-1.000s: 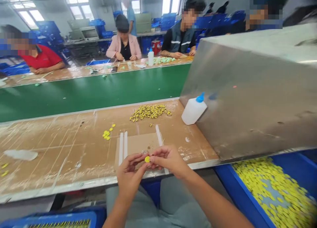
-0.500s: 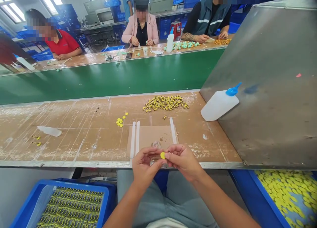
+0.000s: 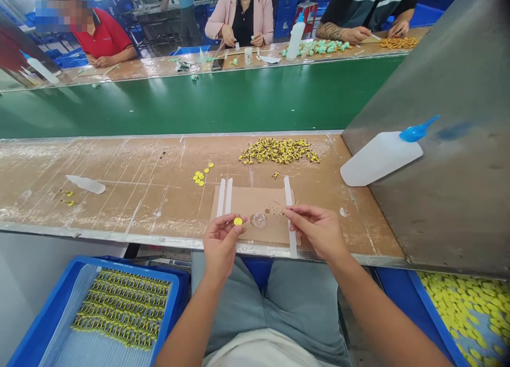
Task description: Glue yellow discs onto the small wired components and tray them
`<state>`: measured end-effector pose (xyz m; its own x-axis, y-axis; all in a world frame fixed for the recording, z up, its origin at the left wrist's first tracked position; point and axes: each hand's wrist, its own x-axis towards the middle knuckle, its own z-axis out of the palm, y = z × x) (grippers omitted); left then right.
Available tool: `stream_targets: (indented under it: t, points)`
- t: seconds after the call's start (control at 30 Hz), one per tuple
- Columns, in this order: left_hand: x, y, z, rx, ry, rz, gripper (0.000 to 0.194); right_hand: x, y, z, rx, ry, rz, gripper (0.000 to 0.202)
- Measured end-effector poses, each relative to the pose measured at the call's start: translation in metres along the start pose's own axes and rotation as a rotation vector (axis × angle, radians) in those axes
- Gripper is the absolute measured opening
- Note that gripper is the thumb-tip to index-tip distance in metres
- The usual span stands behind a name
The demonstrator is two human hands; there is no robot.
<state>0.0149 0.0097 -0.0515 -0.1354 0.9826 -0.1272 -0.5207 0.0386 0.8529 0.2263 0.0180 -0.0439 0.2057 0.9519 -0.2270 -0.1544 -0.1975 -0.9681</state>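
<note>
My left hand [image 3: 220, 246] pinches a small round yellow disc [image 3: 238, 221] between thumb and fingers, above the near edge of a cardboard sheet [image 3: 274, 233]. My right hand [image 3: 322, 233] is apart from it, thumb and forefinger closed over the right white strip [image 3: 287, 189] on the sheet. Whatever its fingertips hold, if anything, is too small to make out. Between the hands sits a small clear round dish [image 3: 258, 220]. Two more white strips [image 3: 225, 197] lie at the sheet's left side. Beyond the sheet is a heap of small yellow-and-black pieces [image 3: 279, 151].
Several loose yellow discs [image 3: 199, 178] lie left of the heap. A white squeeze bottle [image 3: 380, 159] leans on the metal panel [image 3: 450, 197] at right. Blue trays [image 3: 173, 298] flank my legs. Co-workers [image 3: 243, 16] sit beyond the green belt [image 3: 179, 109].
My hands have separated: the left moved left with the yellow disc, the right moved right to the white strip. The clear dish now shows fully. The view has tilted down.
</note>
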Motion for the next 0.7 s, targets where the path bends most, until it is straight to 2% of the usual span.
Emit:
stream_targets:
  t: [0.13, 0.33, 0.5, 0.6, 0.7]
  points:
    - [0.014, -0.011, -0.004, -0.032, 0.033, -0.019, 0.025, 0.021, 0.003, 0.002, -0.084, -0.057, -0.131, 0.041]
    - [0.026, -0.014, -0.007, -0.096, 0.013, -0.065, 0.025, 0.032, 0.004, 0.023, -0.141, -0.102, -0.278, 0.029]
    - [0.025, -0.016, -0.009, -0.081, -0.021, -0.092, 0.028, 0.024, 0.021, 0.029, -0.307, -0.040, -0.601, 0.016]
    - [0.024, -0.016, -0.009, -0.088, -0.042, -0.089, 0.028, 0.020, 0.028, 0.026, -0.410, -0.033, -0.807, 0.018]
    - [0.023, -0.015, -0.008, -0.106, -0.049, -0.084, 0.025, 0.017, 0.029, 0.025, -0.464, -0.035, -0.885, 0.020]
